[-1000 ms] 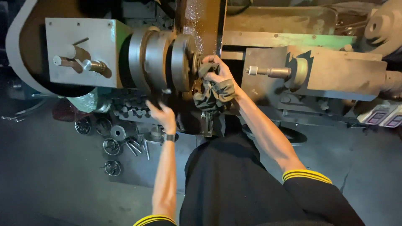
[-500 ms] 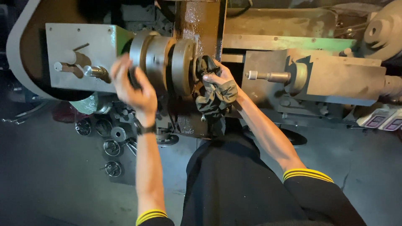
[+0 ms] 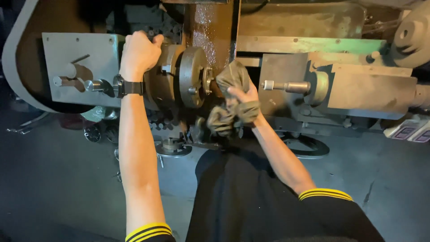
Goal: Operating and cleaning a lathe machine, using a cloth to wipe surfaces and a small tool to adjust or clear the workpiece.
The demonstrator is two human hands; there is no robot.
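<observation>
A lathe fills the upper part of the head view. My left hand is closed over the top of the round metal chuck, wrist bearing a dark watch. My right hand grips a dirty olive rag bunched against the face of the chuck, just right of its centre. The tailstock with its steel spindle points at the rag from the right, a short gap apart.
The grey headstock housing with a lever sits at the left. Loose metal rings and parts lie on the dark floor below. A flat curved metal piece lies under the tailstock. My dark-clothed lap fills the lower middle.
My left hand has risen from below the chuck to its top and closed on it. My right hand stays with the rag at the chuck face.
</observation>
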